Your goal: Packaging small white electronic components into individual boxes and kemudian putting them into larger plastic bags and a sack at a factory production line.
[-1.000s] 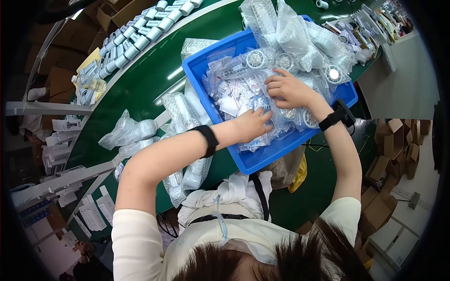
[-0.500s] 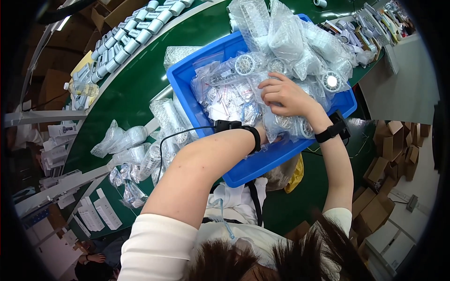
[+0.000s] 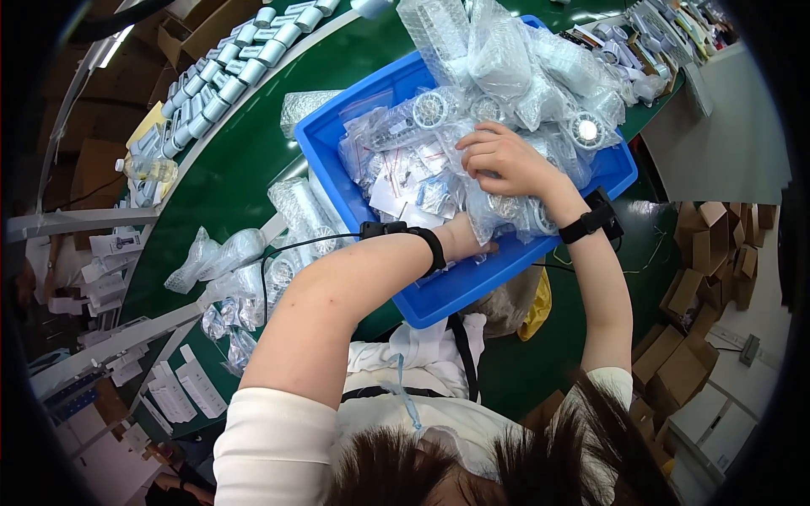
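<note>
The blue bin (image 3: 472,288) is standing on the green table (image 3: 211,190), holding bubble-wrapped bundles (image 3: 502,67) heaped at its far side and small packets (image 3: 401,187) toward its left. The person's 2 hands are working inside it. The right hand (image 3: 510,164) is lying over a clear bag (image 3: 481,207) near the bin's middle, fingers half curled; I cannot tell whether that grip is pinching the plastic. The left hand (image 3: 462,238) is sitting low by the bin's near wall, fingers mostly covered, so I cannot tell its grip either.

The handling is seemingly partway along: neither hand is holding anything clear of the bin, and plenty is lying inside (the heap is rising above the far rim). More wrapped pieces (image 3: 295,202) are lying left of the bin; whether they are finished or waiting is impossible to judge.

The contents are hiding the bin's floor, cloudy wrapping is obscuring what most bundles are containing, and the picture's top edge is cutting off the farthest 1.
</note>
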